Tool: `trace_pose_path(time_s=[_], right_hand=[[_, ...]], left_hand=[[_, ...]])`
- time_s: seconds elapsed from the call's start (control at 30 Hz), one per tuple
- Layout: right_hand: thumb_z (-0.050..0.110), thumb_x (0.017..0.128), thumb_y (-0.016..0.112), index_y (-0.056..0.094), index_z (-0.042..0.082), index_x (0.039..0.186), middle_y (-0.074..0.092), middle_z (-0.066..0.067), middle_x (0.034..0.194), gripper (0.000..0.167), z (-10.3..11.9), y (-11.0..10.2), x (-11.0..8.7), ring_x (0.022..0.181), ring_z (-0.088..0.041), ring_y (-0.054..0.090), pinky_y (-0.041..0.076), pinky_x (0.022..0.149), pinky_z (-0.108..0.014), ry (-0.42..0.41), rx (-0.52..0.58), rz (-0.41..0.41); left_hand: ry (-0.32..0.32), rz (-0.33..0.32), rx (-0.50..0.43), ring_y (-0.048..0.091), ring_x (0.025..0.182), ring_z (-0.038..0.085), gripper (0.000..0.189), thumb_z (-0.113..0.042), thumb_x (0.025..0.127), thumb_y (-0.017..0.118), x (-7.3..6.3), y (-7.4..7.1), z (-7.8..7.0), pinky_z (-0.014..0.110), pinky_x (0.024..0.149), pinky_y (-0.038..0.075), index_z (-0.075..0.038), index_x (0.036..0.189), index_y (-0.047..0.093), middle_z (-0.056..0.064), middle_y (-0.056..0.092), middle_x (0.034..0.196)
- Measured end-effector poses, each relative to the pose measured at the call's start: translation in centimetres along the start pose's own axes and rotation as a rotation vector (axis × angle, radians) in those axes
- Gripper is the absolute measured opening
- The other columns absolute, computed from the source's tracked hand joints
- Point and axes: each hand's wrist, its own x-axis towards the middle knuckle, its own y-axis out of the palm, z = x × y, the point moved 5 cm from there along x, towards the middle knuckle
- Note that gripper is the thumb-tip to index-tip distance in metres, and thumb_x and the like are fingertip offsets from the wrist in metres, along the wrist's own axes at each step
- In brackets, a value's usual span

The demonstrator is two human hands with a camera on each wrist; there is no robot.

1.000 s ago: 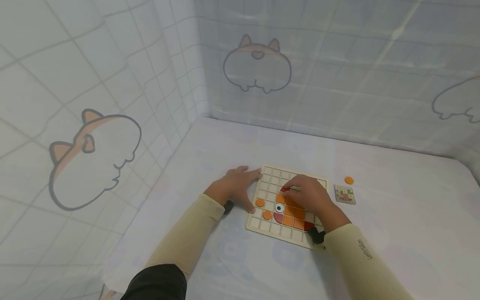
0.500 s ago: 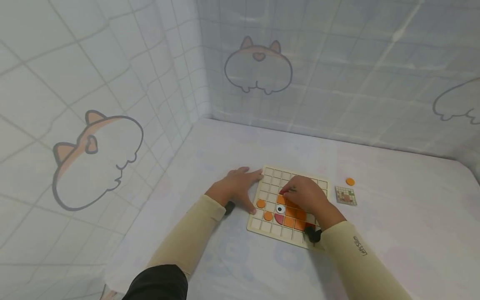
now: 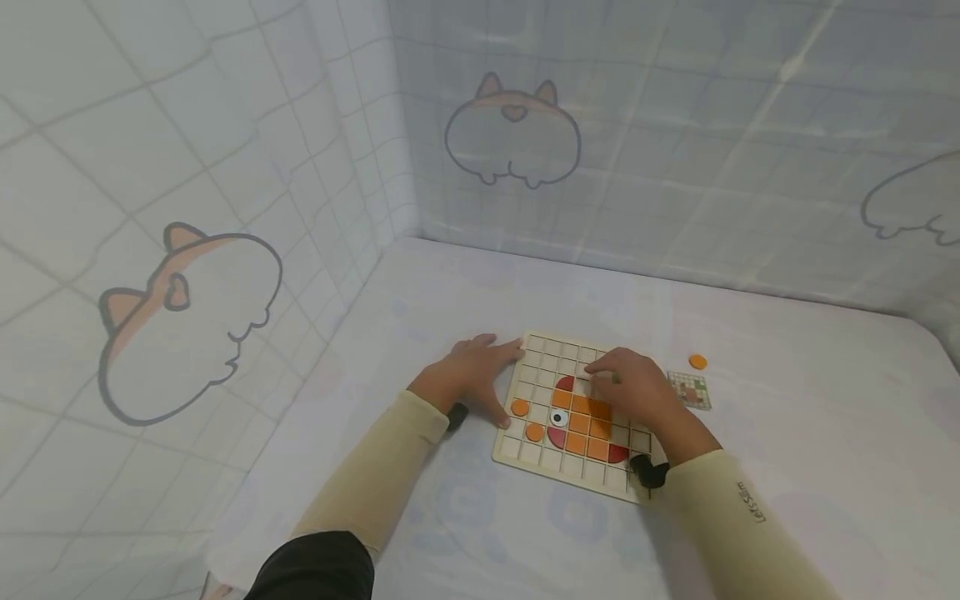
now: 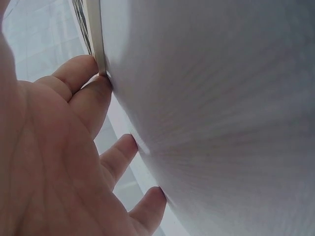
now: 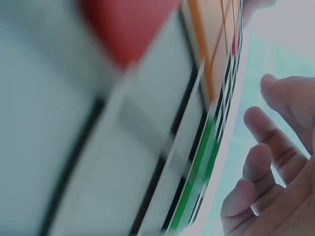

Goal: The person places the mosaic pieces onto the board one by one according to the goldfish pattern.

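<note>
A pale gridded board [image 3: 540, 457] lies on the white-covered surface, with flat pieces forming a fish-like figure. Its pieces include orange squares [image 3: 578, 423], an eye disc [image 3: 558, 418], a pink rounded piece [image 3: 557, 437] and a red rounded piece [image 3: 565, 383] at the top. My left hand [image 3: 474, 372] spreads along the board's left side, thumb and a fingertip touching the edge. Over the board's right part hovers my right hand [image 3: 633, 387], fingers loosely bent with nothing between them. A green piece [image 5: 195, 169] shows on the board near it in the right wrist view, mostly hidden from the head.
Two orange discs [image 3: 520, 407] lie on the board's left cells. Right of the board are a small printed pattern card [image 3: 688, 390] and a loose orange disc [image 3: 698, 362]. Walls of printed fabric [image 3: 652, 150] stand behind and at left.
My right hand has let go of the red rounded piece, which now lies above the orange squares, and has moved to the right. The left hand stays at the board's edge.
</note>
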Motion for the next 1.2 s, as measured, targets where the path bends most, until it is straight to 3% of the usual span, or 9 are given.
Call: trace_pose_path(time_s=[0.1, 0.23, 0.33, 0.43, 0.6, 0.9, 1.2], right_hand=[[0.027, 0.101, 0.060, 0.071, 0.014, 0.128, 0.061, -0.017, 0.138, 0.032, -2.0, -1.3, -0.5, 0.122, -0.040, 0.059, 0.050, 0.099, -0.059, 0.048, 0.027, -0.043], [0.031, 0.100, 0.062, 0.069, 0.014, 0.132, 0.057, -0.018, 0.142, 0.036, -4.6, -2.9, -1.0, 0.107, -0.035, 0.059, 0.054, 0.079, -0.045, 0.146, 0.048, -0.074], [0.031, 0.100, 0.061, 0.066, 0.013, 0.134, 0.053, -0.020, 0.143, 0.039, -6.1, -3.9, -1.2, 0.103, -0.034, 0.057, 0.053, 0.072, -0.040, 0.209, 0.050, -0.088], [0.031, 0.101, 0.059, 0.063, 0.009, 0.137, 0.049, -0.026, 0.146, 0.042, -7.4, -4.6, -1.1, 0.114, -0.042, 0.055, 0.054, 0.084, -0.053, 0.230, 0.009, -0.090], [0.030, 0.102, 0.056, 0.059, 0.003, 0.139, 0.045, -0.034, 0.145, 0.046, -9.6, -5.4, -0.6, 0.131, -0.053, 0.044, 0.040, 0.105, -0.067, 0.242, -0.076, -0.088], [0.023, 0.099, 0.061, 0.054, 0.000, 0.141, 0.043, -0.036, 0.141, 0.049, -12.0, -5.4, -0.5, 0.124, -0.053, 0.042, 0.038, 0.106, -0.068, 0.394, -0.071, -0.065], [0.021, 0.102, 0.052, 0.057, 0.001, 0.140, 0.044, -0.037, 0.140, 0.043, -11.9, -5.6, -0.5, 0.126, -0.055, 0.044, 0.039, 0.105, -0.068, 0.389, -0.106, -0.063]], left_hand=[[-0.008, -0.002, 0.001, 0.017, 0.156, 0.034, 0.123, -0.056, 0.054, 0.097, 0.0, -0.1, -0.1, 0.067, 0.114, 0.032, -0.046, 0.158, 0.030, -0.007, 0.024, 0.169], [0.001, -0.007, 0.013, 0.015, 0.156, 0.032, 0.123, -0.056, 0.055, 0.096, 0.0, -0.1, -0.1, 0.066, 0.116, 0.031, -0.045, 0.158, 0.030, -0.012, 0.024, 0.169], [0.006, -0.008, 0.014, 0.015, 0.157, 0.032, 0.123, -0.056, 0.055, 0.096, 0.0, -0.1, 0.0, 0.065, 0.117, 0.030, -0.044, 0.158, 0.030, -0.011, 0.024, 0.169], [0.008, -0.004, 0.009, 0.014, 0.157, 0.031, 0.124, -0.056, 0.055, 0.096, 0.0, 0.0, 0.1, 0.066, 0.117, 0.029, -0.044, 0.159, 0.029, -0.009, 0.025, 0.169], [0.021, -0.009, 0.019, 0.015, 0.157, 0.029, 0.124, -0.057, 0.056, 0.096, 0.1, 0.2, 0.2, 0.065, 0.117, 0.030, -0.044, 0.159, 0.028, -0.009, 0.026, 0.168], [0.017, -0.011, 0.021, 0.015, 0.157, 0.031, 0.126, -0.059, 0.053, 0.096, 0.2, 0.3, 0.3, 0.068, 0.113, 0.033, -0.047, 0.158, 0.027, -0.007, 0.024, 0.169], [0.009, -0.012, 0.018, 0.017, 0.155, 0.035, 0.126, -0.059, 0.053, 0.096, 0.3, 0.3, 0.3, 0.069, 0.111, 0.036, -0.048, 0.158, 0.027, -0.005, 0.023, 0.169]])
